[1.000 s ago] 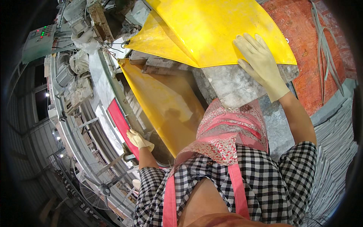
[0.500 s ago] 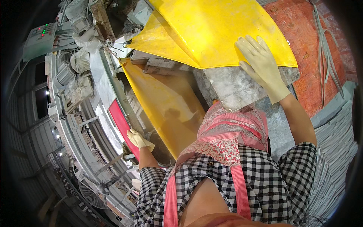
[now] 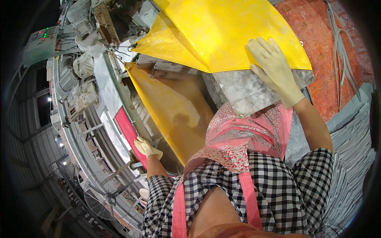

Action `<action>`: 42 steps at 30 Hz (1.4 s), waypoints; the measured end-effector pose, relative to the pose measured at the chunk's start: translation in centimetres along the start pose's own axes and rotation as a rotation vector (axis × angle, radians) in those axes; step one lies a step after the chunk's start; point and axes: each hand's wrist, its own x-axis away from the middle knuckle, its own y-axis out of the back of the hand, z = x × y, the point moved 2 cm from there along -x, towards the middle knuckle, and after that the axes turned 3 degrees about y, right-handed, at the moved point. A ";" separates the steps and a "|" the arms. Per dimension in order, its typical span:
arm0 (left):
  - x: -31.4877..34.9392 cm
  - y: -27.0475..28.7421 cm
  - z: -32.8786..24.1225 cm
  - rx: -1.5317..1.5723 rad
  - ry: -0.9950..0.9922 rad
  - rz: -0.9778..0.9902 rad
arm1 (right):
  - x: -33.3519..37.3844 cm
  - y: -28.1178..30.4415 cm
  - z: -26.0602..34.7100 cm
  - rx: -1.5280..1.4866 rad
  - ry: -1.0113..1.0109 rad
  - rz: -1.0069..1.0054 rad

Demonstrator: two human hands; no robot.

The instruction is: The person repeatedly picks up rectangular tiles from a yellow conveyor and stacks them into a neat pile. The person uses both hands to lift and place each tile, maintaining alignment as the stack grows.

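Note:
My right hand point(image 3: 274, 69), in a pale cream rubber glove, lies flat with fingers apart near the edge of a yellow sheet point(image 3: 238, 35). That sheet covers a grey, worn slab point(image 3: 252, 95) whose corner juts toward my waist. My left hand point(image 3: 148, 147), gloved alike, is at the machine's side with its fingers curled over the edge of a greenish metal rail point(image 3: 127, 109). Beside those fingers runs a red strip point(image 3: 129, 129). A second yellow sheet point(image 3: 170, 111) hangs down between my two arms; dust or stains dull its surface.
An orange-red board point(image 3: 317, 51) with grey straps point(image 3: 340, 59) lies at the right. Below it rises a stack of thin grey sheets point(image 3: 345, 158). Motors point(image 3: 69, 79), a control box with lit lamps point(image 3: 41, 41) and a caged fan point(image 3: 109, 198) stand at the left.
My torso and apron have shifted slightly. Both hands keep almost the same places, the right on the yellow sheet and the left at the rail.

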 end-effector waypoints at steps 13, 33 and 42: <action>0.2 -0.1 0.5 -0.139 -0.079 0.006 | 0.5 1.0 -0.5 -0.010 0.032 -0.014; -0.6 -2.6 4.7 -0.006 -0.015 0.003 | 1.7 0.3 -1.2 -0.013 -0.024 0.038; -2.0 -3.2 7.8 0.138 0.197 0.152 | 1.4 0.6 -0.4 -0.021 -0.065 0.104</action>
